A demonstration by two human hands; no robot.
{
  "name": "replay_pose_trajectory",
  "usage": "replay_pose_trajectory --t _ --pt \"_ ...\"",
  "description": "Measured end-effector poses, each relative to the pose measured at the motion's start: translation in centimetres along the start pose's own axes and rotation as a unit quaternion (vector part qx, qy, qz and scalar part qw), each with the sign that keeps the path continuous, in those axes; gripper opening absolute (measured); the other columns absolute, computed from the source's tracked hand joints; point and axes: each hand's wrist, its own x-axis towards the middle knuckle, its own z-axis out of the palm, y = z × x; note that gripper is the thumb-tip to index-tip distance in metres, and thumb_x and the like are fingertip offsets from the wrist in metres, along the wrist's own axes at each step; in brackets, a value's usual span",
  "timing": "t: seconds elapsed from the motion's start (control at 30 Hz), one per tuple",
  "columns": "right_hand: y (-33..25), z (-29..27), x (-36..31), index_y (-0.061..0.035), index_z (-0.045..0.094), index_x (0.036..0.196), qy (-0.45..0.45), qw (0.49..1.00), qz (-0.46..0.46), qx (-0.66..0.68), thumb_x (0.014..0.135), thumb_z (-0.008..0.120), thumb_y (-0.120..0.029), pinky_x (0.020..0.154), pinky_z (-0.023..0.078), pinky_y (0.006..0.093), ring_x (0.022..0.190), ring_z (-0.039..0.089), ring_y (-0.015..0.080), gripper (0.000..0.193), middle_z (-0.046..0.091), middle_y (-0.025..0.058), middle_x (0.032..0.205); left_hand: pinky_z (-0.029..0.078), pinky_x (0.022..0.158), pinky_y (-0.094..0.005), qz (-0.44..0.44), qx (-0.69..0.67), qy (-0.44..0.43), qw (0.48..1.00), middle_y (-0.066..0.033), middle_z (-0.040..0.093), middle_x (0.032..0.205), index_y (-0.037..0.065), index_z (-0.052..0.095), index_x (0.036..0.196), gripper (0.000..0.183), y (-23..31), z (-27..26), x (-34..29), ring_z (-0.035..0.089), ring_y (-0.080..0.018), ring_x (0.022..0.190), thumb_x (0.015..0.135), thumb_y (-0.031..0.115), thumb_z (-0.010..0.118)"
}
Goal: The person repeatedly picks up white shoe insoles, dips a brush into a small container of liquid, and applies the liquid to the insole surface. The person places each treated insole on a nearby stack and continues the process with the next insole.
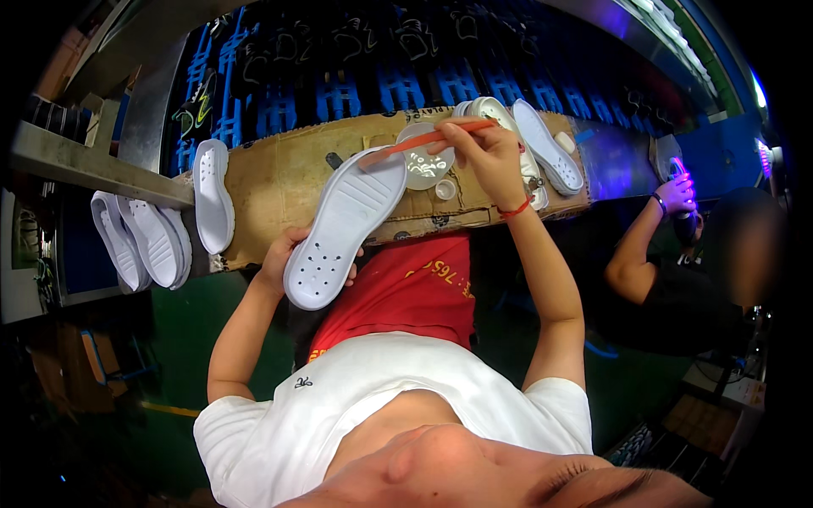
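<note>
Steadily, the right hand (491, 158) pinches a slim, smooth orange brush (415, 143) between thumb and fingers, its tip at the toe rim of a white sole (345, 223). The left hand (281, 256) clasps that sole from beneath near the heel, thumb side at one edge and fingertips showing at the other. The sole is tilted over the near edge of the tabletop, its matte, rubbery-looking face ringed by a raised lip, with cross ridges at the forefoot and small round holes at the heel.

Just beyond the toe sits a round, translucent bowl (434, 172), near a small white cup (445, 189). The tabletop (262, 186) is covered in creased brown cardboard. Farther right lies a curved white sole with a pitted heel (550, 151); at the left end are a single upturned sole (213, 196) and several soles bunched together (152, 241).
</note>
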Motion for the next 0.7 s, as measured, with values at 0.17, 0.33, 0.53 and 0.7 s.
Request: replay_pose_trajectory --t 0.17,0.33,0.53,0.7 --pt "-2.5 2.0 2.5 -0.002 0.071 0.096 -0.249 0.946 -0.183 -0.094 0.087 0.065 -0.016 0.069 0.052 0.0259 0.076 0.068 0.0164 0.018 0.072 0.0083 0.086 0.055 0.074 -0.0492 -0.047 -0.004 0.016 0.999 -0.0279 0.054 0.111 -0.009 0.041 0.13 0.064 0.4 -0.1 0.4 0.061 -0.041 0.087 0.088 0.038 0.034" --pt "-3.2 0.8 5.0 -0.0036 0.071 0.097 -0.294 0.94 -0.143 -0.1 0.088 0.064 -0.016 0.077 0.053 0.0252 0.083 0.069 0.0177 0.017 0.071 0.0084 0.087 0.054 0.077 -0.048 -0.037 -0.049 -0.037 0.997 -0.0285 0.054 0.114 -0.009 0.04 0.131 0.064 0.3 0.3 1.6 0.06 -0.0417 0.09 0.089 0.038 0.03" --pt "-2.7 -5.2 5.0 -0.0036 0.07 0.1 -0.183 0.945 -0.148 -0.226 0.089 0.062 -0.014 0.074 0.053 0.025 0.085 0.07 0.0191 0.017 0.071 0.0106 0.087 0.055 0.073 -0.047 -0.005 -0.038 -0.019 0.999 -0.0268 0.052 0.111 -0.006 0.04 0.133 0.065 0.1 0.3 1.8 0.059 -0.0401 0.084 0.088 0.04 0.036" --pt "-3.9 -4.7 1.0 0.002 0.068 0.1 -0.098 0.932 -0.188 -0.294 0.089 0.061 -0.008 0.072 0.053 0.0247 0.082 0.07 0.0179 0.016 0.071 0.0111 0.084 0.055 0.076 -0.0456 0.039 -0.016 -0.035 0.998 -0.0246 0.053 0.112 -0.006 0.04 0.133 0.065 -0.7 0.3 3.2 0.059 -0.0375 0.084 0.089 0.042 0.036"
